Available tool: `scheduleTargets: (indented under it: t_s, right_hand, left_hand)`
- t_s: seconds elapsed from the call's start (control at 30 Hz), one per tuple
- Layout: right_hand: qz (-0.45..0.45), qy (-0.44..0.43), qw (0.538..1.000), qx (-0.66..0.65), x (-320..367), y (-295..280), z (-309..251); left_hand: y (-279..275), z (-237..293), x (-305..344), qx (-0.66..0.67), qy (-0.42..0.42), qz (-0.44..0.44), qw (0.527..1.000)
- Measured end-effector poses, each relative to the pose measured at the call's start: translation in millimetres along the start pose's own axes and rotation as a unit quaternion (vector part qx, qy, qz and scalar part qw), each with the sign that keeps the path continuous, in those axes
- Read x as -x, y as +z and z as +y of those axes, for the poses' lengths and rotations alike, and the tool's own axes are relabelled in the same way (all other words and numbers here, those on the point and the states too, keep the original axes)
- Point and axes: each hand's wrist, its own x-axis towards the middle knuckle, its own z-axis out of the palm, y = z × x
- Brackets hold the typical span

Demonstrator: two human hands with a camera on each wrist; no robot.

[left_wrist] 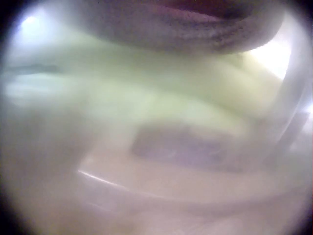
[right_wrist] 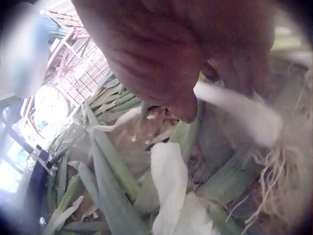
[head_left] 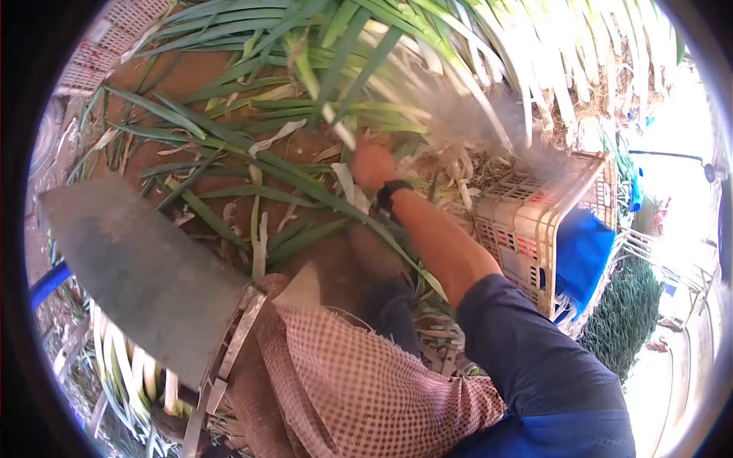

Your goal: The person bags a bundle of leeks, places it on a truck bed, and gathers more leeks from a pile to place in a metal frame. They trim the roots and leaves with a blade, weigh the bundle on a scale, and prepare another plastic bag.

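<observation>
In the head view my right hand (head_left: 372, 164), with a dark band at the wrist, reaches down over the leaf-strewn ground. Seen from the right wrist, its curled fingers (right_wrist: 186, 105) pinch the white stalk of a green onion (right_wrist: 244, 112), whose stringy roots (right_wrist: 279, 171) hang at the right. Green leaves and pale peeled skins (right_wrist: 168, 176) lie below the hand. The left wrist view is badly blurred: a dark rounded part of my left hand (left_wrist: 195, 34) overhangs a pale green shape (left_wrist: 146, 98). I cannot tell whether it grips this.
Many green onions with white stalks (head_left: 565, 69) lie piled at the back right. A plastic crate (head_left: 504, 221) with blue cloth (head_left: 584, 256) stands beside my right arm. A broad metal plate (head_left: 137, 267) covers the left, near a checked cloth (head_left: 366, 366). More onions (head_left: 126, 359) sit below the plate.
</observation>
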Motion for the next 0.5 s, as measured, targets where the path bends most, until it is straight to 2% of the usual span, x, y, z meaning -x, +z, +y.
scheduleTargets:
  t_s: [0.07,0.17,0.23,0.3,0.4,0.5]
  right_hand:
    - [-0.088,-0.035,0.994,-0.048,34.7,-30.5,-27.0]
    - [-0.153,-0.043,0.987,0.034,62.9,-99.9,-15.0]
    - [0.037,-0.116,0.992,0.042,41.5,-103.1,42.7]
    - [0.145,-0.135,0.967,0.158,15.0,-114.5,77.4]
    - [0.087,-0.054,0.942,0.319,-19.3,-101.4,108.2]
    - [0.102,-0.049,0.958,0.262,-26.3,-83.3,116.6]
  left_hand:
    - [-4.4,31.4,-10.3,0.024,-0.002,-0.009,1.0]
    - [-14.8,71.0,-21.6,0.062,0.003,-0.018,0.998]
    - [-17.7,96.6,-25.6,0.09,0.014,-0.035,0.995]
    - [-24.8,115.3,-24.3,0.118,0.019,-0.044,0.992]
    - [-32.1,141.5,-21.6,0.166,0.025,-0.066,0.984]
    - [-42.6,163.4,-18.3,0.214,0.021,-0.088,0.973]
